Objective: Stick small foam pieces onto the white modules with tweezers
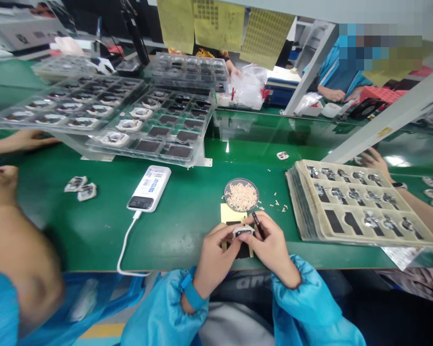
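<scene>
Both of my hands meet at the table's front edge around a small white-rimmed part [243,232]. My left hand [218,252] grips its left side between thumb and fingers. The right side of the part is held by my right hand [270,247], which also has a black pen-like tool [258,225] between its fingers, tilted. Beneath the hands lies a dark block, partly hidden, with a yellow paper [233,213] behind it. Just beyond is a round dish [241,194] full of tiny beige pieces, some scattered to its right.
Stacked cream trays [364,204] with metal parts stand right. Clear trays [151,126] sit raised at the back left. A white power bank [149,188] with a cable and white parts [81,188] lie left. Other people's arms reach in from both sides.
</scene>
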Demonstrator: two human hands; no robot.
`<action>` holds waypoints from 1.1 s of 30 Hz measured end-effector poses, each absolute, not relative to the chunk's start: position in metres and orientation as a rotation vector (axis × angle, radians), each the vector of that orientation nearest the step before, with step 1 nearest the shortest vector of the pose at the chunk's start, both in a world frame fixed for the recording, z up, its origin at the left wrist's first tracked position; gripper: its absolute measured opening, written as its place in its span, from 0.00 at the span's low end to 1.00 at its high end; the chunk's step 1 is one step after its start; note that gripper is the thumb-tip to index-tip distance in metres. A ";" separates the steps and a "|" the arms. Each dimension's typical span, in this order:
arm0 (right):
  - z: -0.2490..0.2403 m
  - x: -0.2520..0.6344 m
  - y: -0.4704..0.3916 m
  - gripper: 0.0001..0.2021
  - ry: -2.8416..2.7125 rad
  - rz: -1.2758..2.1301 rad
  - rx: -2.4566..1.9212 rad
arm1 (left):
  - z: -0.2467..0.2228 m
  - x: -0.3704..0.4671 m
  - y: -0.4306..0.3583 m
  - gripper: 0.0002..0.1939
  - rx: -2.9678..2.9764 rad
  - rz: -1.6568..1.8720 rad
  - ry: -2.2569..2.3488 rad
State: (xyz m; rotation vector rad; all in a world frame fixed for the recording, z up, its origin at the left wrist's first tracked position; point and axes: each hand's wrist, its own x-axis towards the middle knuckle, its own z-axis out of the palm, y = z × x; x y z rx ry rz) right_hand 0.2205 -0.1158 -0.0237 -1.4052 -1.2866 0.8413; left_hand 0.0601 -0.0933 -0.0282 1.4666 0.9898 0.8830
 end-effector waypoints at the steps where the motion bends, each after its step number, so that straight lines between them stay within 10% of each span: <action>1: -0.020 0.225 -0.115 0.10 -1.355 0.786 -1.370 | -0.027 0.058 -0.093 0.13 1.530 0.890 1.011; 16: -0.006 0.250 -0.099 0.10 -1.943 0.543 -1.244 | -0.007 0.057 -0.074 0.14 1.769 0.873 1.081; 33: -0.015 0.277 -0.057 0.07 -1.559 0.419 -1.378 | 0.009 0.152 0.116 0.26 2.387 0.658 1.349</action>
